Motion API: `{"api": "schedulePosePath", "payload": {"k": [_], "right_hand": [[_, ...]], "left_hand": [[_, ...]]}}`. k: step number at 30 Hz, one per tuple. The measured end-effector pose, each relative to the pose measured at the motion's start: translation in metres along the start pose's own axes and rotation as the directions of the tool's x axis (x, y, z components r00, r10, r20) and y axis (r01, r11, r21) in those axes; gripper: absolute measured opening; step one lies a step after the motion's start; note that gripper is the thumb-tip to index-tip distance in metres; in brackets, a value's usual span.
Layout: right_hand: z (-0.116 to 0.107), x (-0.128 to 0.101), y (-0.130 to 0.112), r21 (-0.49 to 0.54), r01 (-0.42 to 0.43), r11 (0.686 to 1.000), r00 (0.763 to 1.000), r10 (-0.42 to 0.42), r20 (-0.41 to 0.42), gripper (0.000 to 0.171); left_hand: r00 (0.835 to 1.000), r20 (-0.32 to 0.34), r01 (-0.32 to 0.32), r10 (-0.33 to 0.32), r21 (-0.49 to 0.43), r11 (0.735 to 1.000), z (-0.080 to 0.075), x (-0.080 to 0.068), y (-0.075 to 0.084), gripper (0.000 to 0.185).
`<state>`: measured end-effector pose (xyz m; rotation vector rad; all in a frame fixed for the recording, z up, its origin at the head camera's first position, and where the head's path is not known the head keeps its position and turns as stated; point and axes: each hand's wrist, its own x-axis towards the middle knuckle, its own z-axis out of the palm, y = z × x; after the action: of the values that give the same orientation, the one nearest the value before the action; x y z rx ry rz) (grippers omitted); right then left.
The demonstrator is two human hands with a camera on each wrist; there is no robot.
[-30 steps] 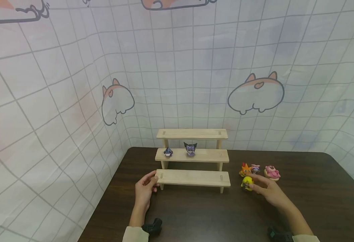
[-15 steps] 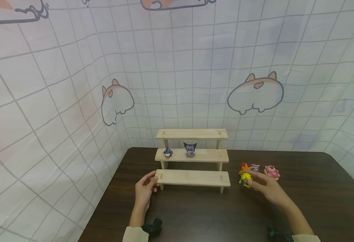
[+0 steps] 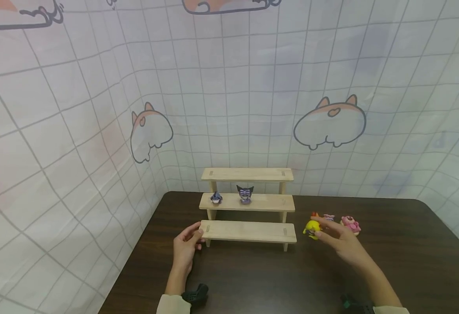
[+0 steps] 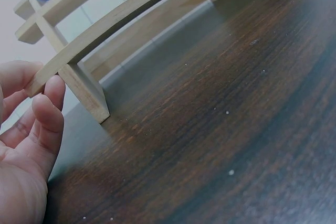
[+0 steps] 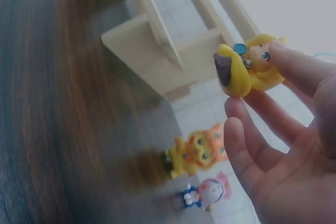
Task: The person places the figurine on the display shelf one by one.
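A three-step wooden display stand (image 3: pixel 249 231) rises at the back of the dark table. My left hand (image 3: pixel 185 250) grips the left end of its lowest step, thumb on top and fingers underneath, as the left wrist view confirms. With thumb and fingertips, my right hand (image 3: pixel 345 246) pinches a yellow-haired toy figurine (image 5: pixel 236 74). It is held above the table, right of the stand, and tips sideways in the right wrist view. On the middle step sit a small blue figurine (image 3: pixel 215 198) at the left and a black-eared purple figurine (image 3: pixel 245 195) near the centre.
Beyond my right hand stand an orange-and-yellow figurine (image 5: pixel 199 150), partly hidden in the head view, a small pink-topped figurine (image 5: pixel 211 190) and a pink figurine (image 3: pixel 350 224). A white gridded cloth (image 3: pixel 249 109) hangs close behind the stand and along the left side.
My right hand has lifted the yellow-haired figurine and carried it slightly left, towards the stand. My left hand keeps its grip on the lowest step.
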<state>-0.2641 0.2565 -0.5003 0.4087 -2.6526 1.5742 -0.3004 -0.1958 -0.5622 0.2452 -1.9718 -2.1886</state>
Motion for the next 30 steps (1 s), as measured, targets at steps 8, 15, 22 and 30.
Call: {"api": "schedulePosePath", "payload": {"k": [8,15,22,30], "right_hand": [[0.012,0.004,-0.011,0.059,0.091,0.994,0.995,-0.088,-0.046,0.043],[0.026,0.012,-0.022,0.023,0.117,0.993,0.991,-0.116,-0.068,0.043],[0.027,0.031,-0.041,-0.059,0.147,0.987,0.988,-0.149,-0.029,0.046],[0.017,0.061,-0.057,-0.051,0.162,0.985,0.986,-0.16,0.036,0.049]], "left_hand": [[1.0,-0.007,-0.003,0.003,0.009,1.0,-0.001,0.001,-0.001,0.033],[1.0,-0.002,-0.004,0.004,0.004,1.0,-0.002,0.001,0.001,0.034],[1.0,0.011,0.022,-0.022,-0.006,1.0,-0.004,0.001,0.003,0.034],[0.999,0.034,0.043,-0.043,-0.017,0.999,-0.003,0.002,0.002,0.033]]}}
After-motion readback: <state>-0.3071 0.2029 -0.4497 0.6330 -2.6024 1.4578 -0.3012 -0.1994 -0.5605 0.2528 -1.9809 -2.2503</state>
